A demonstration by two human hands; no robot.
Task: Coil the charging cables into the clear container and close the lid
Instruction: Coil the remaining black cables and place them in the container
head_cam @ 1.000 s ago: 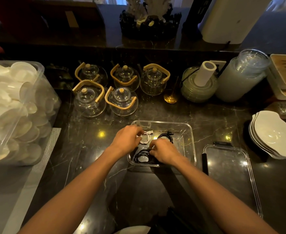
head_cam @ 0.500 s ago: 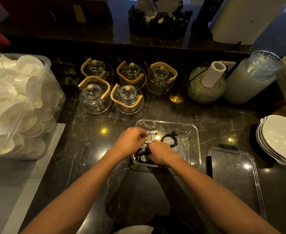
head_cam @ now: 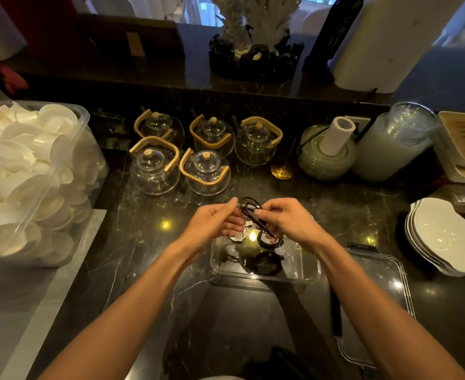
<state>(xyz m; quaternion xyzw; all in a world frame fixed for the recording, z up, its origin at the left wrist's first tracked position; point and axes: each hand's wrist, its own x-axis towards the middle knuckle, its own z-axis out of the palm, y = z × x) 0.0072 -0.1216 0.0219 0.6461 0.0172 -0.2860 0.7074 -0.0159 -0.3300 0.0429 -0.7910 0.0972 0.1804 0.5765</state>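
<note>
While raised over the clear container (head_cam: 309,270), both hands pinch black cable (head_cam: 253,215), left hand (head_cam: 212,223), right hand (head_cam: 289,220).

Both hands — the left hand (head_cam: 212,223) and the right hand (head_cam: 289,222) — meet above the far edge of the clear container (head_cam: 308,270), a cable (head_cam: 253,215) pinched between them. Below the hands, two coiled cables (head_cam: 269,252) lie in the container. The lid (head_cam: 376,297) lies right of the right hand; five glass teapots (head_cam: 203,152) stand beyond the hands — a tub of dishes (head_cam: 33,174) well left of the left hand.
</note>
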